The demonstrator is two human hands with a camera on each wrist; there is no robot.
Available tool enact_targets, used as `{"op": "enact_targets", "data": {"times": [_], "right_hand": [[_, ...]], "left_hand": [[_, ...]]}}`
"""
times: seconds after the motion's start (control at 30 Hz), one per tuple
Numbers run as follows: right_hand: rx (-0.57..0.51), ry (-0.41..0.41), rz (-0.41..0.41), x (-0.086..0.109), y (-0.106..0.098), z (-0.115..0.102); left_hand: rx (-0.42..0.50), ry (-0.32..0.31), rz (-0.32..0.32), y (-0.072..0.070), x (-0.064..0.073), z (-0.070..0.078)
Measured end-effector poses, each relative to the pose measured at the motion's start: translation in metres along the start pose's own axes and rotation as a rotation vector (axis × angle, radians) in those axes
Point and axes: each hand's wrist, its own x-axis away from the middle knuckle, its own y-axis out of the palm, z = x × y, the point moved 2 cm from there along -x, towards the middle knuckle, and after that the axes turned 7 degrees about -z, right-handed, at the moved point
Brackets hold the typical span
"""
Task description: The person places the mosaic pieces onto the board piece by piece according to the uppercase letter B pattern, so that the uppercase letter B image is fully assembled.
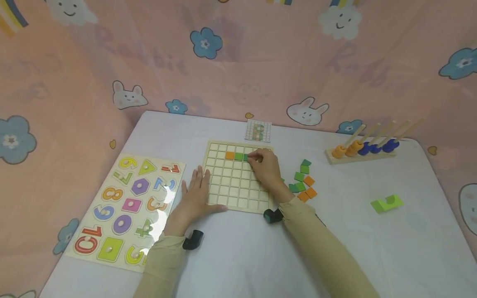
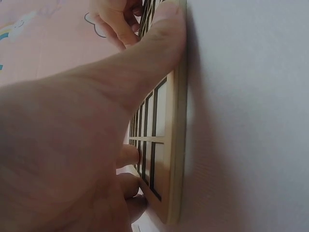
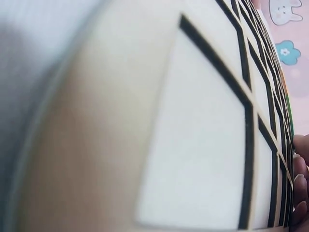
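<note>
A wooden grid board [image 1: 234,202] lies flat on the table. My left hand [image 1: 193,203] rests at its lower left corner, fingers spread along the left side and thumb across the front edge; the left wrist view shows the thumb [image 2: 164,29] lying on the frame. In an upper row sit an orange square tile [image 1: 230,155] and a green tile [image 1: 238,156]. Right beside them my right hand [image 1: 266,167] pinches a dark green tile [image 1: 245,157], partly hidden by the fingertips. The right wrist view shows those fingertips [image 3: 300,166] at the far side of the grid.
Loose green tiles [image 1: 299,176] and orange tiles [image 1: 309,181] lie right of the board. A pattern card [image 1: 258,130] lies behind it. A number-and-shape puzzle [image 1: 126,215] is at left. A peg stacker [image 1: 361,155] and a lime green block [image 1: 387,203] stand at right.
</note>
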Motion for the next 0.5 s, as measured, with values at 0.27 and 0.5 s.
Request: {"op": "enact_targets", "data": {"times": [0.27,0.5], "right_hand": [[-0.045,-0.002,-0.038,0.003,-0.002,0.002],[-0.103,-0.002,-0.087,0.010,-0.013,0.007]], "left_hand": [[0.004,-0.004,0.001,0.000,0.000,0.000],[-0.003,-0.009,-0.007,0.000,0.000,0.002]]}}
